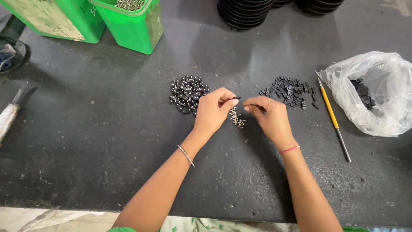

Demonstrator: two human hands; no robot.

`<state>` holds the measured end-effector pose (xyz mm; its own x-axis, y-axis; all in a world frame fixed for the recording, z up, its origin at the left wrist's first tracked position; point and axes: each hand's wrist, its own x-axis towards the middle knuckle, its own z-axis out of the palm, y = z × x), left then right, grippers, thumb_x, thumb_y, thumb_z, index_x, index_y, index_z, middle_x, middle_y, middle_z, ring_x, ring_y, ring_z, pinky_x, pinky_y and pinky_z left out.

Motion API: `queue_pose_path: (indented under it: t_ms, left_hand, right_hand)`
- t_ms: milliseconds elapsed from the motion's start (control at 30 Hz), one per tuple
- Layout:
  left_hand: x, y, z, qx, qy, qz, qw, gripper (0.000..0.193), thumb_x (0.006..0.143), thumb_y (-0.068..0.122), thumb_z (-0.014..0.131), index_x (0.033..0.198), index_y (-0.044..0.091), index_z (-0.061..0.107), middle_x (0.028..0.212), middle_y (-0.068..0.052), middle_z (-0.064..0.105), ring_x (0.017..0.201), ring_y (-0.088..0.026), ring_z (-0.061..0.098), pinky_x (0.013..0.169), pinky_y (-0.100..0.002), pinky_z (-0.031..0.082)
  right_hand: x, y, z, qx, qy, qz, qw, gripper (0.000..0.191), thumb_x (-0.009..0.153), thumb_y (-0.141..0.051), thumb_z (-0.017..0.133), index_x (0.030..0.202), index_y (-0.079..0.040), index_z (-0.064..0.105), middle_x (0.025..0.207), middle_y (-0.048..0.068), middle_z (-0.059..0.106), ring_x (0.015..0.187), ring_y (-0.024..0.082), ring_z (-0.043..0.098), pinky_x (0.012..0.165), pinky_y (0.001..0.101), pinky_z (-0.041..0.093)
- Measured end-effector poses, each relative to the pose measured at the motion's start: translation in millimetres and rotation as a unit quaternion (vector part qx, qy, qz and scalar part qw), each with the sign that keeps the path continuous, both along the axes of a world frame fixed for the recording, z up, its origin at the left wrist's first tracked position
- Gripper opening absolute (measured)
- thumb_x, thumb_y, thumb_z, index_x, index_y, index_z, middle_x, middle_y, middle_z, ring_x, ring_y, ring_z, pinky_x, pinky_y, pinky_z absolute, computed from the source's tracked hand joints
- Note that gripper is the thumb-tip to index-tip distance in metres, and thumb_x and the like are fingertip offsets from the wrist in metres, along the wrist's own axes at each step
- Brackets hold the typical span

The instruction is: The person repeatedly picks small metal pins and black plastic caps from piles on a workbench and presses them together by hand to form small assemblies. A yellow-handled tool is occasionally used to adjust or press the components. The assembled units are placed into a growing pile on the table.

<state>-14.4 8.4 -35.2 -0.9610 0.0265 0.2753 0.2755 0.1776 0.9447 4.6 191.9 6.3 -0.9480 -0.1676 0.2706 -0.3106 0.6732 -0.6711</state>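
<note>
My left hand (213, 111) pinches a small black part (237, 98) between thumb and fingertips. Close beside it, my right hand (269, 117) has its fingers pinched together on something tiny that I cannot make out. Between and just under the two hands lies a small cluster of silver screws (237, 118). A pile of small black round parts with shiny centres (187, 93) sits to the left of my left hand. A second pile of small black flat parts (289, 91) lies beyond my right hand.
A yellow-handled tool (333, 117) lies right of the hands, beside a clear plastic bag (380, 92) with more black parts. Green bins (133, 28) stand at the back left, stacked black discs (244, 13) at the back. A knife-like tool (10, 114) lies far left.
</note>
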Motion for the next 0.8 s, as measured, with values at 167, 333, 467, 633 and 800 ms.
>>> queue_pose_path:
  t_ms: [167,333,467,633,800]
  left_hand:
    - [-9.7,1.7,-11.3,0.084,-0.051,-0.013,0.995,0.015,0.094,0.014,0.071,0.095,-0.001,0.072,0.085,-0.005,0.077,0.077,-0.008,0.069,0.072,-0.025,0.057]
    - [-13.7,5.2,-22.7,0.219,-0.127,-0.056,0.966,0.015,0.096,0.014,0.067,0.096,-0.001,0.071,0.091,-0.007,0.076,0.081,-0.008,0.068,0.076,-0.023,0.058]
    - [-14.1,6.6,-27.0,0.238,-0.146,-0.063,0.958,0.015,0.095,0.013,0.069,0.097,-0.001,0.073,0.091,-0.008,0.077,0.079,-0.009,0.068,0.075,-0.024,0.057]
    - [-14.1,7.0,-28.2,0.265,-0.148,-0.067,0.950,0.015,0.095,0.012,0.070,0.099,-0.002,0.073,0.092,-0.009,0.077,0.080,-0.010,0.070,0.075,-0.025,0.058]
    - [-10.7,12.7,-25.9,0.280,-0.146,-0.060,0.947,0.015,0.094,0.009,0.071,0.101,-0.004,0.073,0.093,-0.010,0.076,0.083,-0.013,0.073,0.077,-0.026,0.061]
  right_hand:
    - [-1.0,3.5,-2.9,0.070,0.008,0.062,0.996,0.019,0.081,-0.012,0.079,0.100,-0.010,0.079,0.090,0.006,0.073,0.070,0.022,0.065,0.068,0.0322,0.053]
    - [-0.6,5.5,-8.9,0.078,0.052,0.099,0.991,0.015,0.083,-0.011,0.076,0.098,-0.011,0.078,0.092,0.006,0.072,0.080,0.024,0.070,0.072,0.0345,0.055]
    - [-0.8,3.6,-14.3,0.112,0.102,0.092,0.984,0.011,0.086,-0.008,0.075,0.096,-0.007,0.074,0.091,0.009,0.069,0.088,0.029,0.068,0.075,0.0367,0.054]
    - [-2.2,0.1,-13.4,0.002,0.097,0.006,0.995,0.011,0.090,-0.010,0.077,0.099,-0.005,0.073,0.093,0.008,0.072,0.081,0.022,0.069,0.073,0.0319,0.055]
    - [0.2,-6.2,-10.9,-0.035,0.117,-0.021,0.992,0.013,0.090,-0.010,0.079,0.099,-0.003,0.073,0.091,0.006,0.072,0.076,0.016,0.068,0.071,0.0287,0.054]
